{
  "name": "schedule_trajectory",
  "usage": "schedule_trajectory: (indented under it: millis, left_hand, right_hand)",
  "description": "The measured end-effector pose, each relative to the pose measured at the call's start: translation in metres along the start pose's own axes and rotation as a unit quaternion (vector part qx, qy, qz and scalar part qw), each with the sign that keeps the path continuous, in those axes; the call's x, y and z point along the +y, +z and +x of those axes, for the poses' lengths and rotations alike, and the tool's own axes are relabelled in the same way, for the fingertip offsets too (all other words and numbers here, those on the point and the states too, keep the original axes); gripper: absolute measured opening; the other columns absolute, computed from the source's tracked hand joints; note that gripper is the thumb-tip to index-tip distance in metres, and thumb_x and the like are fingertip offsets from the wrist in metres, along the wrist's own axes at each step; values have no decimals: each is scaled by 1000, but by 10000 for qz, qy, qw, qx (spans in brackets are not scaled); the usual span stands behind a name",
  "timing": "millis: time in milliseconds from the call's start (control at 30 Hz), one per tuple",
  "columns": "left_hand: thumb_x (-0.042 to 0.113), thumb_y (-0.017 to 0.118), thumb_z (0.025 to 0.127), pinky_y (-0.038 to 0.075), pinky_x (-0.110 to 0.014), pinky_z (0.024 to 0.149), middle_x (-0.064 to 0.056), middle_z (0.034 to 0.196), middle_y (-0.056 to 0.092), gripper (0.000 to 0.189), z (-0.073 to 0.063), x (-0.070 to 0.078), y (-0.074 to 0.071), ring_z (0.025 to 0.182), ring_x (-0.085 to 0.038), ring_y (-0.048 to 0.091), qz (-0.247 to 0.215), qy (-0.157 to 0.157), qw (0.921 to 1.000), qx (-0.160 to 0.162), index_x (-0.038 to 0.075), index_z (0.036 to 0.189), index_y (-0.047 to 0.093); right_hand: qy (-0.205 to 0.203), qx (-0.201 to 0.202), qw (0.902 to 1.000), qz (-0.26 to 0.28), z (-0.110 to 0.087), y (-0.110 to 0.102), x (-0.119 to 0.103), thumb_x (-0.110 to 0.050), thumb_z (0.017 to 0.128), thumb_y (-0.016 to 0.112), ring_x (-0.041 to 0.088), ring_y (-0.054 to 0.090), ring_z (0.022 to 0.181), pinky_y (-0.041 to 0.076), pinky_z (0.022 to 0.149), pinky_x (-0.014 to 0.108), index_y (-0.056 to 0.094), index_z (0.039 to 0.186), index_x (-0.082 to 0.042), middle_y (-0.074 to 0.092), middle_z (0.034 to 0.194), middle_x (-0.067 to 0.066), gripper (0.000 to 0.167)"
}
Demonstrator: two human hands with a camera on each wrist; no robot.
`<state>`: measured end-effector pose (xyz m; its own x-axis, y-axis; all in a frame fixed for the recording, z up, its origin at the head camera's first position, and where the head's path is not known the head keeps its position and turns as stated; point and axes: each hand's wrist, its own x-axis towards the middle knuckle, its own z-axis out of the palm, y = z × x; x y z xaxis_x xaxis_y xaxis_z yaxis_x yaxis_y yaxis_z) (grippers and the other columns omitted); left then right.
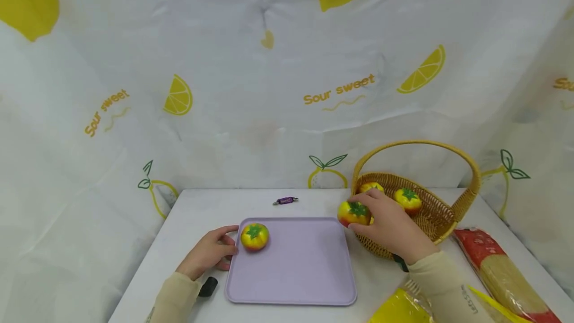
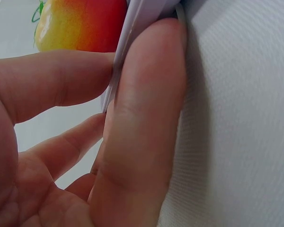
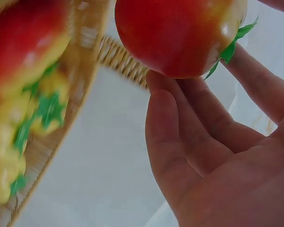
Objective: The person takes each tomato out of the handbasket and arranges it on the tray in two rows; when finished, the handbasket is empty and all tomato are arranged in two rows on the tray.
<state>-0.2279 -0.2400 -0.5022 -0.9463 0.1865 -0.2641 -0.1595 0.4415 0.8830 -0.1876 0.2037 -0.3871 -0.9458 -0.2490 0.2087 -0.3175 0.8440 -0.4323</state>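
My right hand (image 1: 390, 221) holds a yellow-and-red tomato (image 1: 354, 213) with a green leafy top, in front of the wicker basket's left side. In the right wrist view the fingers curl against the held tomato (image 3: 177, 35), which is partly cut off by the frame's top. My left hand (image 1: 211, 251) pinches the left rim of a pale purple tray (image 1: 300, 263); in the left wrist view its fingers (image 2: 146, 109) lie on both sides of the rim. Another tomato (image 1: 254, 237) sits in the tray's upper left corner, near that hand.
The wicker basket (image 1: 430, 213) with a tall handle holds more tomatoes (image 1: 407, 200). A purple-wrapped candy (image 1: 285, 200) lies behind the tray. A red-ended noodle packet (image 1: 502, 273) and a yellow package (image 1: 401, 308) lie at right. A small black object (image 1: 208, 287) is near my left wrist.
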Motion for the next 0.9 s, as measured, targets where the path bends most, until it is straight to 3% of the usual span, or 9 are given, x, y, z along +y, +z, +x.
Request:
schedule_trajectory:
  millis: [400, 633, 900]
  left_hand:
    - [7, 80, 92, 68, -40, 65, -14, 111, 62, 70, 4, -7, -5, 82, -22, 69, -237, -37, 9997, -85, 8, 157, 54]
    - [6, 79, 92, 68, -41, 65, -14, 111, 62, 70, 2, -1, -3, 81, -22, 68, -245, -37, 9996, -118, 7, 157, 53]
    - [5, 78, 92, 68, -41, 65, -14, 110, 62, 69, 0, -1, -4, 80, -21, 68, -225, -10, 9997, -93, 7, 157, 53]
  right_hand:
    - [-250, -408, 9971, 593, 34, 62, -59, -27, 86, 93, 16, 67, 104, 62, 96, 42, 74, 130, -19, 65, 120, 0, 49]
    - [-354, -575, 9960, 587, 45, 90, -73, -29, 84, 93, 12, 65, 98, 61, 92, 39, 75, 127, -22, 63, 113, -5, 47]
    - [-493, -979, 9928, 475, 52, 112, -79, -30, 87, 92, 14, 62, 100, 60, 94, 40, 75, 130, -16, 62, 115, -1, 48]
